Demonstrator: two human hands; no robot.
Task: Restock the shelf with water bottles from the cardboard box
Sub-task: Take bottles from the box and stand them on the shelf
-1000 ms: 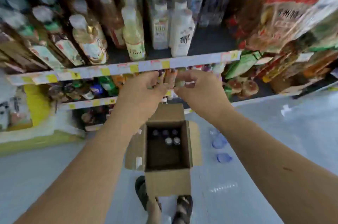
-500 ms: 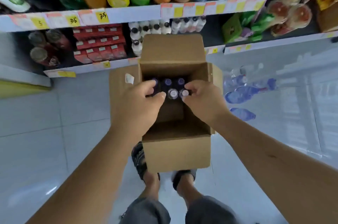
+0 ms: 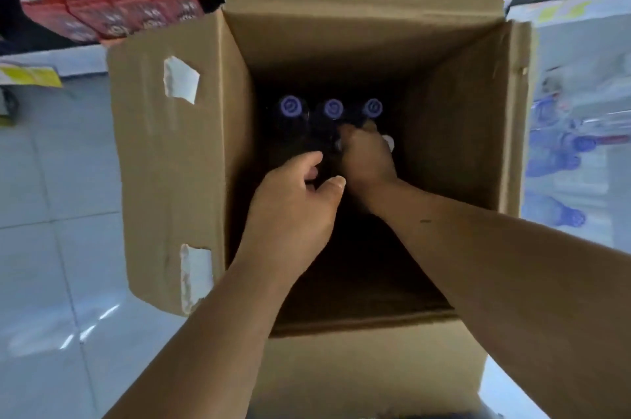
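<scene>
Cardboard box point(image 3: 177, 162): open on the pale tiled floor point(image 3: 51, 213) with its flaps spread; the near half is dark and no caps show there.
Stock left, head view: three purple-capped water bottles point(image 3: 333, 108) stand in a row towards 12 o'clock inside the box. A white cap point(image 3: 388, 143) peeks out at 3 o'clock of the right hand.
Progress: most of the box looks unloaded, and the last few bottles are not yet on the shelf point(image 3: 78, 54) at 10 o'clock, above which sit red cartons point(image 3: 102, 1).
Left hand point(image 3: 293, 203): inside the box at 7 o'clock of the row, thumb and forefinger curved and apart, holding nothing.
Right hand point(image 3: 367, 159): deeper in, fingers curled down over the tops just before the row. Shadow hides whether they have closed on one.
Floor at 3 o'clock: blurred loose bottles point(image 3: 563, 152) lie outside the box.
</scene>
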